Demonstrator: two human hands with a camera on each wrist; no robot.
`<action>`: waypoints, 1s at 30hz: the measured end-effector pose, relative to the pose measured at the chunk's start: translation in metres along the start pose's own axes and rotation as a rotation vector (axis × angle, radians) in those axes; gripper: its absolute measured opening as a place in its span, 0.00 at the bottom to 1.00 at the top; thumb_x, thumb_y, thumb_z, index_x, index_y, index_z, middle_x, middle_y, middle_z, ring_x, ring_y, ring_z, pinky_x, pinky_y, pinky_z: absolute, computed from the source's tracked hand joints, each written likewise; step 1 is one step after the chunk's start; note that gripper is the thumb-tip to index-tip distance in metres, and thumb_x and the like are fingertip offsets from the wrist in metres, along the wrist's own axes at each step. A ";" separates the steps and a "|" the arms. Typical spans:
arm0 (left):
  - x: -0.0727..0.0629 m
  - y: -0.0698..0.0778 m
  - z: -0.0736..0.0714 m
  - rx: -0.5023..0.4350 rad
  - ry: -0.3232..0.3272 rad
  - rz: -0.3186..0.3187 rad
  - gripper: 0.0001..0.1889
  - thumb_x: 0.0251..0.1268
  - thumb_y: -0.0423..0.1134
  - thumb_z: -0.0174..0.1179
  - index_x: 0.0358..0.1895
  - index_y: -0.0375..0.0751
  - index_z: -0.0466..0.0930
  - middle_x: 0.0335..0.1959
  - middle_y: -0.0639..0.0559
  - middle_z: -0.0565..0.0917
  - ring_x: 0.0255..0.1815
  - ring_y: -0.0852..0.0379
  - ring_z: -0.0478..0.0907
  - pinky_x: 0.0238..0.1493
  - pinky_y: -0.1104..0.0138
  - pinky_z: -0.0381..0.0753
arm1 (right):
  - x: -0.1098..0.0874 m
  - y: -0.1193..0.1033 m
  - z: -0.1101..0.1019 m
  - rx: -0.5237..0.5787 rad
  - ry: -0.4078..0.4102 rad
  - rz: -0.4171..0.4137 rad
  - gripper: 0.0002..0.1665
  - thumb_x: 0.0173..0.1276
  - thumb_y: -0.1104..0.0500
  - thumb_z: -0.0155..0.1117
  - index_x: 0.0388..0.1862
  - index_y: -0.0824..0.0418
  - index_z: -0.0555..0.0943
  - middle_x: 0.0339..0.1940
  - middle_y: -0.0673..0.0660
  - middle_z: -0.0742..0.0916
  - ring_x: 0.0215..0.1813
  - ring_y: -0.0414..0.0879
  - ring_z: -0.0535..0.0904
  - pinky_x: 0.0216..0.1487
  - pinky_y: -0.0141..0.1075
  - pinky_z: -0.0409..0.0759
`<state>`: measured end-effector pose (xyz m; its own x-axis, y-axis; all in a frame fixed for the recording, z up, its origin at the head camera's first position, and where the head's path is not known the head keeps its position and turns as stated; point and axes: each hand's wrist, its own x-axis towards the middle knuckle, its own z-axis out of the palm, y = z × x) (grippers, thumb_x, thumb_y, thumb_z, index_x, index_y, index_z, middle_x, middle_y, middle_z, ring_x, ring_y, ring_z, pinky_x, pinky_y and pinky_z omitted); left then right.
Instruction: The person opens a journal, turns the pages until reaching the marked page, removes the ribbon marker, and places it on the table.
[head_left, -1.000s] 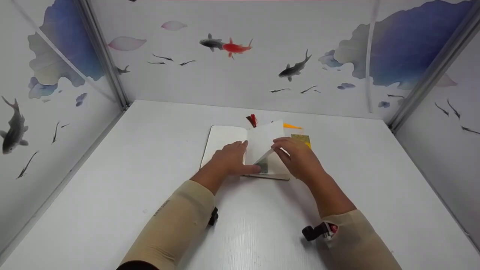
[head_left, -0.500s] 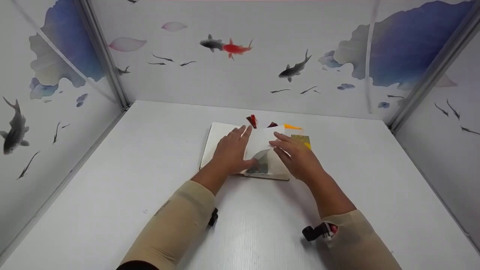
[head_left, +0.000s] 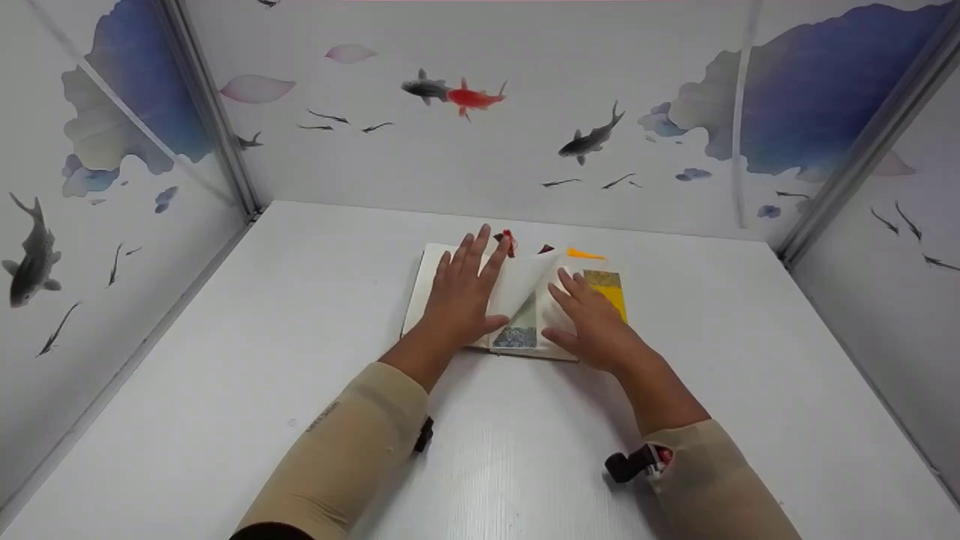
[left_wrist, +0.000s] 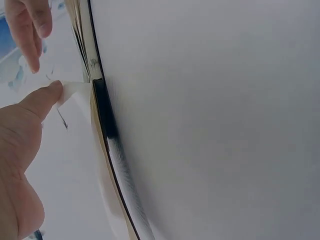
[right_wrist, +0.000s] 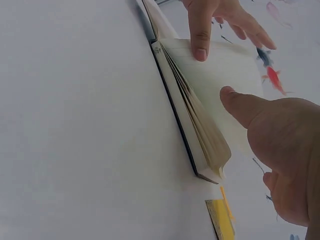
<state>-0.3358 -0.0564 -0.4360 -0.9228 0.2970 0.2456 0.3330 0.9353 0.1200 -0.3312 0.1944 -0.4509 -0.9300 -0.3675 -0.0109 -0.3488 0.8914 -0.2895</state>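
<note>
An open notebook point(head_left: 417, 289) lies on the white table, with a thick stack of page edges point(right_wrist: 200, 120) showing in the right wrist view. One loose leaf point(head_left: 517, 277) stands partly raised and curved near the spine. Under it, on the right-hand page, shows a grey-green card point(head_left: 515, 337). My left hand point(head_left: 461, 296) is spread over the left side, its thumb against the raised leaf in the left wrist view. My right hand point(head_left: 592, 322) hovers or rests over the right page with fingers apart; contact is unclear. It holds nothing.
A yellow card point(head_left: 606, 289) with a speckled end lies right of the notebook, partly behind my right hand. Beyond the notebook's far edge show a red tassel point(head_left: 508, 242), a dark red tip point(head_left: 546, 249) and an orange strip point(head_left: 586, 254). Printed walls enclose the table.
My right hand has let go of the leaf and spread its fingers. My left hand has moved farther up and flattened over the left side. More of the grey-green card is exposed.
</note>
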 end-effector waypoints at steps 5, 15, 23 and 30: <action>-0.001 0.001 -0.002 0.034 0.002 0.023 0.68 0.60 0.63 0.77 0.90 0.62 0.30 0.92 0.51 0.28 0.94 0.45 0.33 0.91 0.41 0.44 | 0.005 0.004 0.012 -0.097 -0.108 0.023 0.54 0.78 0.35 0.64 0.91 0.46 0.48 0.93 0.49 0.43 0.94 0.57 0.36 0.90 0.63 0.42; -0.001 0.000 -0.001 0.112 -0.028 0.031 0.68 0.60 0.63 0.77 0.89 0.68 0.28 0.91 0.54 0.24 0.93 0.47 0.30 0.91 0.41 0.40 | 0.004 0.008 0.019 -0.040 -0.244 0.026 0.47 0.84 0.33 0.50 0.91 0.47 0.48 0.93 0.50 0.49 0.94 0.54 0.39 0.90 0.63 0.36; -0.004 -0.002 -0.001 0.135 -0.052 0.022 0.64 0.60 0.66 0.76 0.90 0.68 0.36 0.92 0.53 0.29 0.93 0.47 0.29 0.90 0.39 0.35 | 0.003 0.010 0.019 -0.035 -0.262 0.019 0.47 0.84 0.30 0.45 0.91 0.47 0.47 0.93 0.51 0.50 0.94 0.55 0.40 0.90 0.63 0.36; -0.006 -0.008 0.003 0.145 -0.094 -0.032 0.60 0.60 0.66 0.76 0.89 0.64 0.46 0.93 0.48 0.38 0.93 0.43 0.32 0.89 0.35 0.34 | 0.002 0.009 0.018 -0.017 -0.265 0.009 0.47 0.85 0.32 0.47 0.91 0.49 0.46 0.93 0.52 0.50 0.94 0.56 0.39 0.90 0.63 0.34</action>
<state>-0.3335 -0.0651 -0.4409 -0.9489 0.2765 0.1519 0.2775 0.9606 -0.0150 -0.3343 0.1970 -0.4707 -0.8710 -0.4141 -0.2644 -0.3447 0.8985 -0.2719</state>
